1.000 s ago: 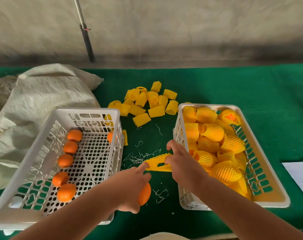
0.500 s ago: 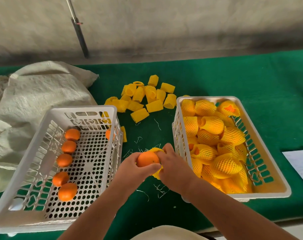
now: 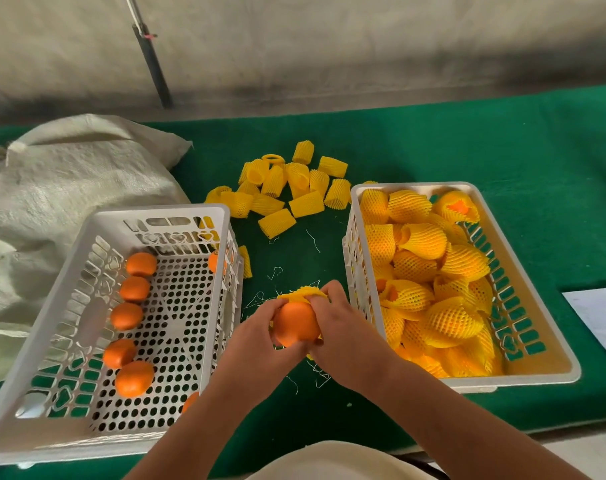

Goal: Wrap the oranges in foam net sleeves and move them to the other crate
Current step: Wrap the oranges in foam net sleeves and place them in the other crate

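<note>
Orange (image 3: 296, 327): firm, smooth, light; left hand (image 3: 260, 344) is cupping it while right hand (image 3: 343, 330) is pinching the soft, stretchy foam net sleeve (image 3: 303, 294) at its rim.

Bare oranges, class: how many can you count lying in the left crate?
7 in the left crate: five in a row along its left side, one at the far right corner, one half hidden by the forearm. More may be hidden.

This looks like a fruit-packing station. A worktop (image 3: 467, 150) covered in green cloth carries two white plastic crates (image 3: 221, 306), a heap of yellow foam sleeves (image 3: 284, 188) beyond the fingers, and a woven sack (image 3: 69, 188) far to their left, against a bare, stained wall (image 3: 329, 39).
</note>
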`<state>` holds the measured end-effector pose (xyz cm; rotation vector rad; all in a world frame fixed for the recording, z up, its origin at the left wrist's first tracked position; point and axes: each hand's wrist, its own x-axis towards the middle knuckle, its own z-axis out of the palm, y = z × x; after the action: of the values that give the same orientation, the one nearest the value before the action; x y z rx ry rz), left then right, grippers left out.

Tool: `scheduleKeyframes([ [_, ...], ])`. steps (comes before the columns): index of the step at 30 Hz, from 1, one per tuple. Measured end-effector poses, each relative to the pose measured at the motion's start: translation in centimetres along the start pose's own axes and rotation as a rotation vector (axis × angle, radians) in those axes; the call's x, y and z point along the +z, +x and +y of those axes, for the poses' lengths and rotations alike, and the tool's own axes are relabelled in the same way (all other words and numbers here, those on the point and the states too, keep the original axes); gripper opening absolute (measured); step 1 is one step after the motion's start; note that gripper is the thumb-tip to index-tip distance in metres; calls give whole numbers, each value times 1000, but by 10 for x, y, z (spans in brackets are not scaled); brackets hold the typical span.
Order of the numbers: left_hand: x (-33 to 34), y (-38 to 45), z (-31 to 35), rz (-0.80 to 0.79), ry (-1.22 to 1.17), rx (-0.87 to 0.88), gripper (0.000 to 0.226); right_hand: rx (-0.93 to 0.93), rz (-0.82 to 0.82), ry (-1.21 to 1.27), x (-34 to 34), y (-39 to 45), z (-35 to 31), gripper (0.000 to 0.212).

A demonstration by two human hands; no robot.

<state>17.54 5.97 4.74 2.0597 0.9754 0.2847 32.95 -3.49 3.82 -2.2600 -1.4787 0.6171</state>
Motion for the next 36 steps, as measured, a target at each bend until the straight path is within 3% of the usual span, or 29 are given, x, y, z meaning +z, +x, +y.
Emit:
scheduleKeyframes([
  [4,7,-6,6,191,175,-7,78,-36,66,-27,0,-10,-10,48],
  [7,11,-9,7,268,233,-7,82,-68,129,-51,0,-18,-18,48],
  [13,11,-8,3,295,35,-8,79,-53,186,-76,0,-28,-30,51],
  [20,14,-10,5,346,183,87,77,-57,231,-42,2,-37,-41,62],
  [28,7,-7,1,421,172,91,46,-232,120,158,0,-46,-53,60],
  [32,2,-8,-7,439,198,139,56,-214,295,306,-12,-46,-48,42],
  [34,4,-9,-7,466,227,169,63,-113,402,401,-14,-41,-42,56],
  [36,6,-9,-6,480,242,214,59,16,303,455,-13,-33,-39,91],
])
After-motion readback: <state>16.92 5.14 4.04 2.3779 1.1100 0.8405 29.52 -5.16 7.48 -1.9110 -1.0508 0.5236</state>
